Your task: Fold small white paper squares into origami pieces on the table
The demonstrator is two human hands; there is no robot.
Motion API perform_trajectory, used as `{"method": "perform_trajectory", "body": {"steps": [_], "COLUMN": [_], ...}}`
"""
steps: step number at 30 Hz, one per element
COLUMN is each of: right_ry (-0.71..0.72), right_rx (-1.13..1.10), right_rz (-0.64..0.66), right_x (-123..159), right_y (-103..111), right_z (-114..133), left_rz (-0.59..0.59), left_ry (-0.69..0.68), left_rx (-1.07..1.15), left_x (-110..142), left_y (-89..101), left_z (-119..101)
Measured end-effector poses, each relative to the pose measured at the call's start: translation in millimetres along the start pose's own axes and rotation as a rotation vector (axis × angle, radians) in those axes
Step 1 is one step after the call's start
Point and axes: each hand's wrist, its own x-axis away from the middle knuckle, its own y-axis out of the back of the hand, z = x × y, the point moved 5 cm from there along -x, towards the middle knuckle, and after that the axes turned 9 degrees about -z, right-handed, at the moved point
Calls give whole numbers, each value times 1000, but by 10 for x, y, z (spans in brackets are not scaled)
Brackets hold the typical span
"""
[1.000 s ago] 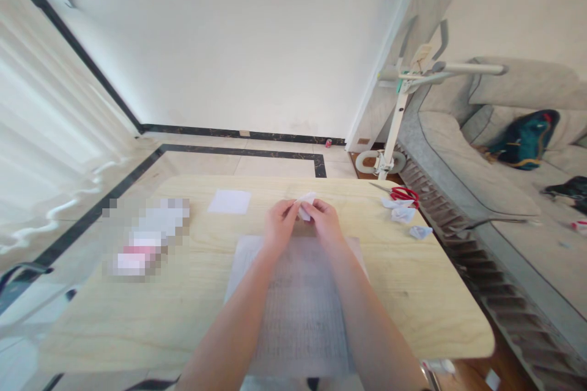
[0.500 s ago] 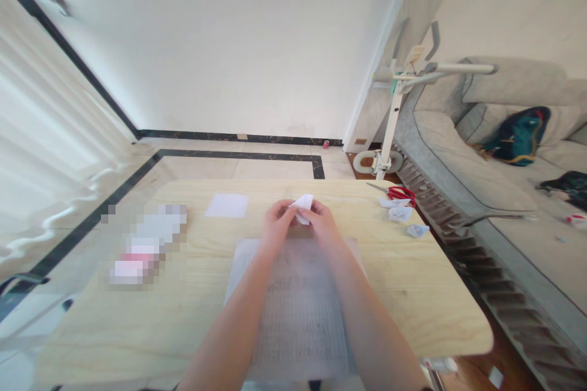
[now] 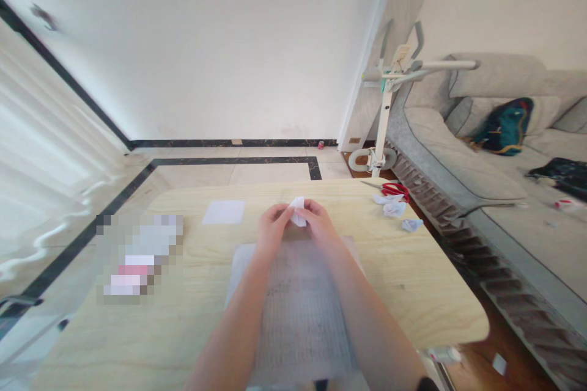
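A small piece of folded white paper (image 3: 298, 212) is pinched between both hands above the wooden table. My left hand (image 3: 274, 224) grips its left side, thumb against the paper and fingers curled behind. From the right, my right hand (image 3: 320, 220) holds the other side in the same way. Below my forearms lies a greyish printed sheet (image 3: 302, 305), partly covered by the arms. To the left rests a flat white square of paper (image 3: 224, 212). Several folded paper pieces (image 3: 393, 209) sit at the right, close to red-handled scissors (image 3: 395, 190).
The light wooden table (image 3: 151, 342) has rounded corners. A pixelated object (image 3: 142, 253) lies on its left side. Beyond the right edge stand a grey sofa (image 3: 486, 165) with a backpack (image 3: 509, 126) and a white exercise frame (image 3: 383, 116). A red can (image 3: 320, 145) stands by the wall.
The view has shifted slightly, moving the sofa and frame a little left. The folded paper is turned a bit differently between the fingers; both hands still hold it.
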Motion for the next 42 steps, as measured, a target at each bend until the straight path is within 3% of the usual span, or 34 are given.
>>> {"method": "perform_trajectory", "body": {"steps": [17, 28, 34, 42], "right_ry": [116, 273, 278, 245], "right_rx": [110, 262, 312, 239], "right_rz": [-21, -23, -62, -55], "right_x": [59, 50, 35, 34], "right_y": [9, 10, 42, 40], "right_z": [148, 172, 141, 150], "left_rz": [77, 0, 15, 7], "left_ry": [2, -47, -102, -74], "left_rx": [-31, -135, -171, -140], "left_x": [49, 40, 41, 37], "left_y": [-59, -31, -44, -33], "left_z": [-20, -63, -66, -33]}}
